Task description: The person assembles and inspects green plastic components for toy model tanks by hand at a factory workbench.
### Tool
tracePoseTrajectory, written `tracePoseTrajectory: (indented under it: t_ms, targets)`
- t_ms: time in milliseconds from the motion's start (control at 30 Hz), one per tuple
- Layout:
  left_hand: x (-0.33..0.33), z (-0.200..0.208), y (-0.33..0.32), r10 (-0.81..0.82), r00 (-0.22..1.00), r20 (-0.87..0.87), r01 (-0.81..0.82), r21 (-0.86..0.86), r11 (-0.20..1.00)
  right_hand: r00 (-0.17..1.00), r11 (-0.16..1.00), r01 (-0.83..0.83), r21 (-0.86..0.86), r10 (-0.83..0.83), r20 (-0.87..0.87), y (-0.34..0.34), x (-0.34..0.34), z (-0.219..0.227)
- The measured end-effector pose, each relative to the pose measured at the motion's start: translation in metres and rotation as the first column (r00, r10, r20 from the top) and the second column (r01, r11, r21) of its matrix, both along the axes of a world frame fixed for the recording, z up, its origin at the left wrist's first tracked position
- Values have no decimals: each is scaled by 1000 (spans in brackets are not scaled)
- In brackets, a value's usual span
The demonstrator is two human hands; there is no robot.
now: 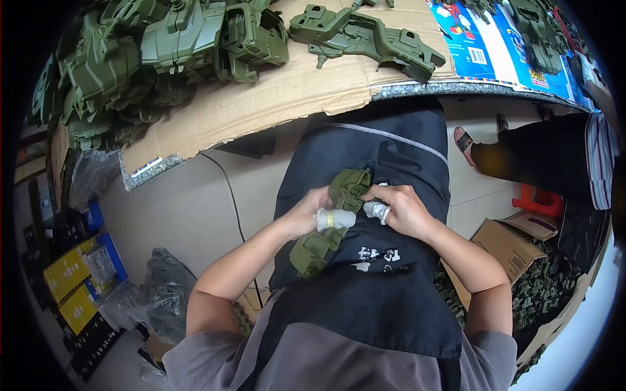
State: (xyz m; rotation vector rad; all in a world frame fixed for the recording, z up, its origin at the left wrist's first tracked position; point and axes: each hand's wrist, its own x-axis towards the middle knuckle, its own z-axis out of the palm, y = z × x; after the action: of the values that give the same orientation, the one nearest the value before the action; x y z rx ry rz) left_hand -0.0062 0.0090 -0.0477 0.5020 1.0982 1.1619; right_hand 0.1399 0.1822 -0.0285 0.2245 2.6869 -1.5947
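Note:
A dark green moulded plastic part (pixel 312 253), long and stepped in shape, lies slantwise over my lap. My left hand (pixel 304 214) is closed around its middle, the thumb wrapped in a white covering with a yellowish band. At the part's upper right edge, the curled fingers of my right hand (pixel 407 210) pinch its rim; the thumb there wears a white wrap too. Whether a small piece sits between those right fingertips is hidden. Beneath both hands spreads a black apron (pixel 385 313) with white marks.
Ahead, a cardboard-covered table (pixel 306 88) bears a pile of green plastic parts (pixel 182 39) at left and a single similar part (pixel 368 39). A cardboard box (pixel 499 251) and small green pieces (pixel 548 296) are at right. Another person's leg (pixel 535 159) shows beyond. Plastic bags (pixel 166 287) lie left.

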Motion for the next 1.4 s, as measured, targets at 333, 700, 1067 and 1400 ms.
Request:
tracePoseTrajectory:
  t_ms: [333,700,1067,1400]
  targets:
    - [-12,41,13,-157,944,-291,154,-33,988,987,973,-87,215,113,-111,6,-8,18]
    - [-18,39,11,18,986,-165,13,183,983,996,979,-47,197,61,-65,17,-29,57]
    - [-31,38,11,155,958,243,-186,112,976,939,710,150,688,115,-323,125,-128,134]
    - [-13,23,5,306,886,349,-327,2,945,861,611,334,718,111,-496,164,-152,109]
